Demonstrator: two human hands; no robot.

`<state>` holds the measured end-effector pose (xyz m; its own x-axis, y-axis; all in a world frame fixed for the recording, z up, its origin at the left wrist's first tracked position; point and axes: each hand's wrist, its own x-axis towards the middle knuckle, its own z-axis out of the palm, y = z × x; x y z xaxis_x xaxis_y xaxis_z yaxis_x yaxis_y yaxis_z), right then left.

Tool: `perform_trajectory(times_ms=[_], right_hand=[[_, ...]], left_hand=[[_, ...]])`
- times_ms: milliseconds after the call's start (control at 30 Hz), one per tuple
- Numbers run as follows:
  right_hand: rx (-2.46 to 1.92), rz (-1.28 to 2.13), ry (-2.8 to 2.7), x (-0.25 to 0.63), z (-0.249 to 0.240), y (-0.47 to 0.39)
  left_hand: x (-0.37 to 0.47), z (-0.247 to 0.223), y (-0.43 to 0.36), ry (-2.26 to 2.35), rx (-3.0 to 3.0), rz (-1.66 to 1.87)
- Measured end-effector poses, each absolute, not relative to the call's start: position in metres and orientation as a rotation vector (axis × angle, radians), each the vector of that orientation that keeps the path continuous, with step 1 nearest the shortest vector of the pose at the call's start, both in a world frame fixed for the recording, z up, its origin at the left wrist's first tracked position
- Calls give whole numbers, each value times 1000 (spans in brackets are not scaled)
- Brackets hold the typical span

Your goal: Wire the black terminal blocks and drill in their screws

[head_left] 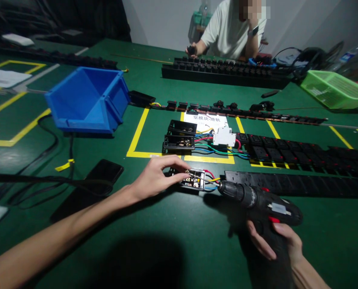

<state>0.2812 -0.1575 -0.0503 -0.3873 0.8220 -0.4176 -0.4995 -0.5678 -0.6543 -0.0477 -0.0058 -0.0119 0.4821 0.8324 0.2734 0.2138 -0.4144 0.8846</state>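
My right hand is wrapped round the grip of a black cordless drill. A long thin screwdriver bit runs from its chuck leftward to a small black terminal box with brass screw terminals. My left hand is closed over the box's left part, thumb and index finger together at the bit's tip; what they pinch is hidden. Red, yellow and blue wires join the box to a long black socket strip on the right.
Behind lie two more wired boxes, a white breaker and black socket modules. A blue bin and a phone are left, a green basket far right. A person sits opposite, holding a dark part.
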Motion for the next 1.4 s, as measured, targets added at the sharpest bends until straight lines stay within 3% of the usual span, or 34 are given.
perform_trajectory(times_ms=[1400], right_hand=[[-943,1965,-598,275,-48,-157]], left_hand=[[-51,-12,-5,825,2010,1014]])
